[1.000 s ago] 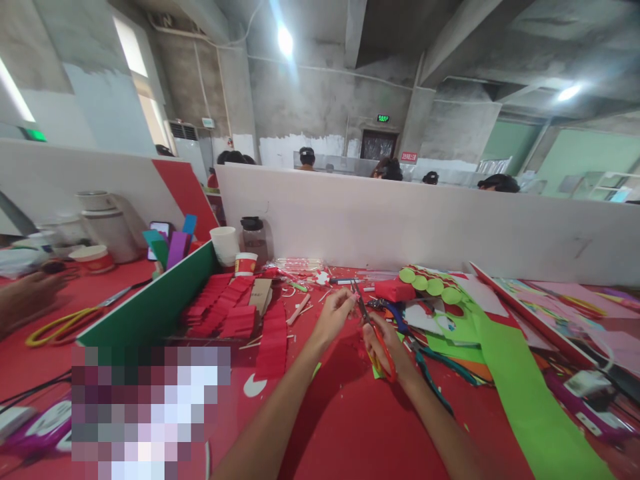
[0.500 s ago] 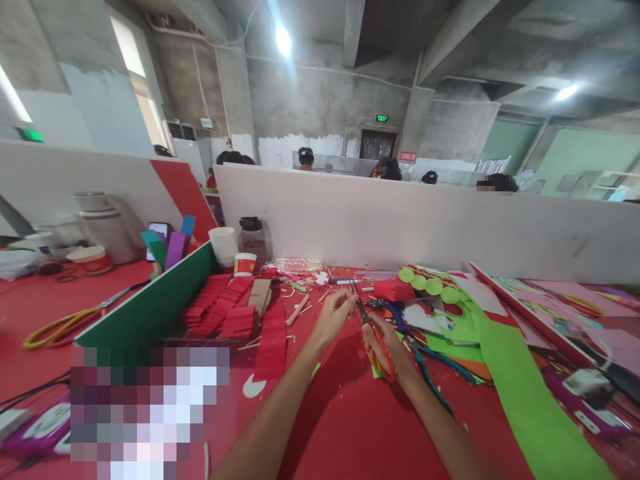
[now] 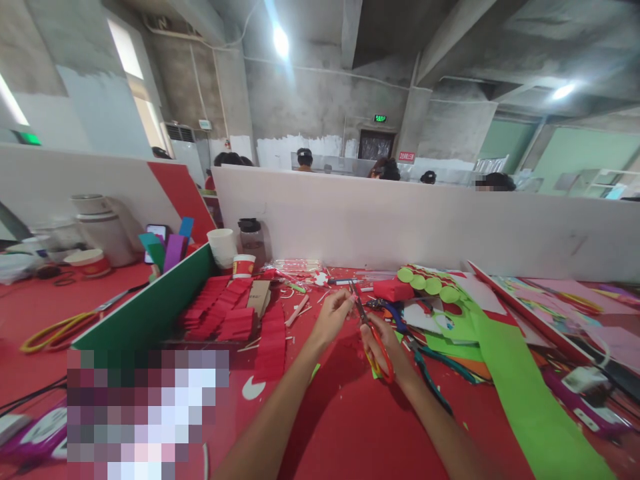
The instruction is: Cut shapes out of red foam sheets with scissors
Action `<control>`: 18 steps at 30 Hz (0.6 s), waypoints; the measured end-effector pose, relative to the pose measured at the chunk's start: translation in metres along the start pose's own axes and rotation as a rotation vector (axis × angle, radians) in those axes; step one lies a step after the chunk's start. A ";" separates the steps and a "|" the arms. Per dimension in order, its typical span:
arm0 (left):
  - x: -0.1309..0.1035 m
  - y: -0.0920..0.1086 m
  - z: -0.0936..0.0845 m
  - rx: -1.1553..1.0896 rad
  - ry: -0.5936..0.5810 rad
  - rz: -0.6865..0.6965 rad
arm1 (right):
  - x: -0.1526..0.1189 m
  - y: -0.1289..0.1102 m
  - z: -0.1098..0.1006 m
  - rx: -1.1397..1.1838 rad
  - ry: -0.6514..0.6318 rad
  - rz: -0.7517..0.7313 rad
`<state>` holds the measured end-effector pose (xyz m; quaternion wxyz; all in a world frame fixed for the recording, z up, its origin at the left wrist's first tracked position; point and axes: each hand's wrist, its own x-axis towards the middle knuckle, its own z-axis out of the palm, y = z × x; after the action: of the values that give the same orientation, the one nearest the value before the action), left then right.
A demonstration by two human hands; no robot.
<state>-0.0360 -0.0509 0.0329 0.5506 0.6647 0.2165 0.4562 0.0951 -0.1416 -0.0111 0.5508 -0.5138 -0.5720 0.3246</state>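
Above the middle of the red table, my right hand (image 3: 377,347) is closed round the handles of the scissors (image 3: 363,312), which are red-orange and yellow. Their dark blades point up and away, with the tips beside the fingers of my left hand (image 3: 333,317). Those fingers are pinched together close to the blades. Something small and pinkish shows at the fingertips, too small to name. Left of my left forearm lies a strip of red crepe paper (image 3: 271,343). Blue-handled pliers (image 3: 395,313) rest just beyond my right hand.
Stacked red paper pieces (image 3: 220,307) lie beside a green divider (image 3: 150,300). Cups (image 3: 244,265) and a dark-lidded bottle (image 3: 251,240) stand behind them. A long green paper strip (image 3: 525,380) and teal-handled pliers (image 3: 440,363) lie at right. A white partition (image 3: 400,223) closes the back.
Both hands and the scissors stay almost in the same place. The whole view has shifted very slightly.
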 end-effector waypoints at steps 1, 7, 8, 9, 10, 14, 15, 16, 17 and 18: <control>0.000 0.000 0.000 0.004 -0.003 0.002 | 0.000 0.000 0.000 -0.004 0.001 -0.003; 0.000 0.000 0.000 0.013 -0.003 -0.007 | 0.000 -0.002 0.000 -0.028 0.005 -0.026; 0.000 -0.001 0.000 0.013 -0.006 -0.007 | 0.000 -0.002 0.000 -0.027 0.010 -0.031; 0.000 -0.001 0.000 0.012 -0.010 -0.005 | 0.001 -0.001 0.001 -0.022 0.012 -0.031; 0.001 -0.001 0.000 0.011 -0.012 -0.003 | 0.001 0.000 0.001 -0.014 0.012 -0.025; 0.001 -0.002 -0.001 0.013 -0.010 0.001 | 0.001 0.005 0.000 0.037 0.013 0.032; 0.001 -0.002 -0.001 0.016 -0.009 -0.001 | 0.001 0.007 0.000 0.046 0.014 0.047; 0.001 -0.001 -0.001 0.019 -0.006 -0.002 | 0.001 0.008 -0.001 0.051 0.015 0.060; 0.001 -0.001 -0.001 0.022 -0.005 -0.004 | 0.001 0.009 -0.001 0.050 0.012 0.070; 0.000 -0.001 -0.001 0.025 -0.005 -0.005 | 0.001 0.010 -0.002 0.043 0.011 0.076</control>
<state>-0.0365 -0.0498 0.0320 0.5441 0.6721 0.2221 0.4505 0.0994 -0.1383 -0.0201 0.5522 -0.5248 -0.5420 0.3549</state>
